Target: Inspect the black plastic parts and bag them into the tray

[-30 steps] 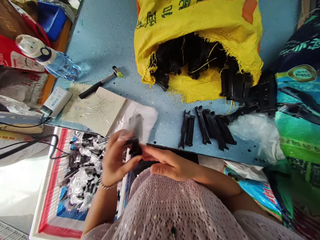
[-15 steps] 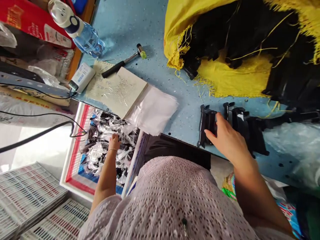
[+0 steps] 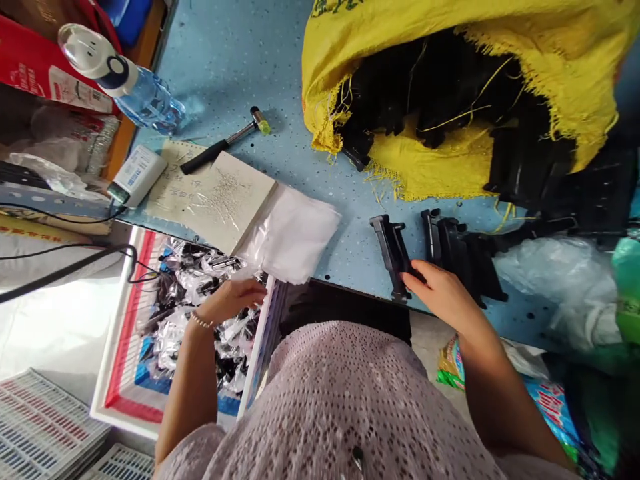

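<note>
Over the right side of the crate [image 3: 113,373], my left hand [image 3: 234,299] is raised above black parts in clear bags [image 3: 193,287]. Its fingers point right toward a stack of clear plastic bags [image 3: 300,230] on the table edge; nothing shows in them. My right hand [image 3: 435,290] has its thumb and forefinger around the lower end of a black plastic part [image 3: 389,250] lying on the blue table [image 3: 350,253]. More black parts [image 3: 453,250] lie just right of it.
A yellow sack [image 3: 330,73] of black parts takes up the back right. A hammer [image 3: 225,143], notepad [image 3: 210,200], white box [image 3: 137,175] and water bottle [image 3: 135,93] are at the left. Crumpled clear plastic [image 3: 560,273] lies at the right.
My left hand has risen from among the bagged parts toward the crate's right side. My right hand has slid down to the near end of the black part, which now lies tilted. The view has shifted.
</note>
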Action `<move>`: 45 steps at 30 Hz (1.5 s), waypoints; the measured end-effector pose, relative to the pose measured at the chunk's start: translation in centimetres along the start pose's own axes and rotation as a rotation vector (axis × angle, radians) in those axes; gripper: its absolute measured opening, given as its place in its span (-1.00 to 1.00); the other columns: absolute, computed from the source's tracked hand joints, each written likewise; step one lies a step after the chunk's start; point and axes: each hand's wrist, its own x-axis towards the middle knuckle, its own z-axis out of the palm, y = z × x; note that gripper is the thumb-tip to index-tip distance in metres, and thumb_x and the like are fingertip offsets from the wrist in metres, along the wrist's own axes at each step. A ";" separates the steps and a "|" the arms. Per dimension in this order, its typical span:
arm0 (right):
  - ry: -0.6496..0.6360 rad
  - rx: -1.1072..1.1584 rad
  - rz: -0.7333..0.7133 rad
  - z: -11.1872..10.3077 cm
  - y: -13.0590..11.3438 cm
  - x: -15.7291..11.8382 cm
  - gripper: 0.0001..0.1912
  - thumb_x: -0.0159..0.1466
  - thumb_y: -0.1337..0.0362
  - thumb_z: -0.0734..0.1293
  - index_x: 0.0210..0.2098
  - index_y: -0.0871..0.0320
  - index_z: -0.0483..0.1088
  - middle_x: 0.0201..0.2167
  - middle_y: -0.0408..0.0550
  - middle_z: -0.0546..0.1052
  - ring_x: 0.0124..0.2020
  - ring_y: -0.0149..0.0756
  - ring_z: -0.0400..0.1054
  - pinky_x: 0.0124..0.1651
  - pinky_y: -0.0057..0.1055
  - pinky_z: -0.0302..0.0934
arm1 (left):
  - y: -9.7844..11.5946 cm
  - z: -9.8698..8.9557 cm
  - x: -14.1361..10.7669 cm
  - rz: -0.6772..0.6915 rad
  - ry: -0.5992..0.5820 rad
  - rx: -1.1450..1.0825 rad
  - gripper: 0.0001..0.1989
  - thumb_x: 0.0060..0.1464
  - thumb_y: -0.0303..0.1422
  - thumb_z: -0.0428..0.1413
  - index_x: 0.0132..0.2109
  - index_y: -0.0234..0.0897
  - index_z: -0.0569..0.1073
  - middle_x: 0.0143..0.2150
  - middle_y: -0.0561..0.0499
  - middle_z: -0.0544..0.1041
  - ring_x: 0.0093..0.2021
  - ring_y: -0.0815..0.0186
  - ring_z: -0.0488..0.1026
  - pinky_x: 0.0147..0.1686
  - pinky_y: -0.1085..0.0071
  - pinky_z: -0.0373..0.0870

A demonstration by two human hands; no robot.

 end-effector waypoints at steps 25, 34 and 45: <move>-0.442 1.449 -0.067 5.7 -9.6 5.6 -0.64 0.19 -0.02 0.53 -0.18 0.12 0.57 -0.26 -0.04 0.66 -0.31 -0.29 0.55 -0.18 -0.36 0.49 | 10.0 2.9 5.9 0.523 0.548 0.185 -0.85 0.26 -0.51 0.09 -0.19 -0.25 0.56 -0.09 -0.14 0.60 -0.09 0.18 0.54 -0.07 0.17 0.57; -1.071 1.641 0.197 9.8 -8.3 4.7 -0.72 0.34 0.12 0.33 -0.17 0.23 0.50 -0.53 -0.14 0.50 -0.62 -0.51 0.22 -0.66 -0.64 0.07 | 9.7 2.1 5.4 0.702 0.467 0.367 -0.31 0.30 -0.60 0.00 0.50 -0.10 0.17 0.38 -0.20 0.38 0.35 0.10 0.41 0.32 0.10 0.49; -0.670 1.292 -0.035 7.7 -10.5 3.9 -0.70 0.27 0.01 0.48 -0.31 0.12 0.47 -0.52 -0.16 0.50 -0.60 -0.50 0.26 -0.63 -0.63 0.07 | 10.2 5.5 0.9 0.910 0.305 0.253 -0.21 0.28 -0.66 -0.01 0.55 -0.09 0.05 0.37 -0.20 0.40 0.38 0.19 0.38 0.35 0.24 0.45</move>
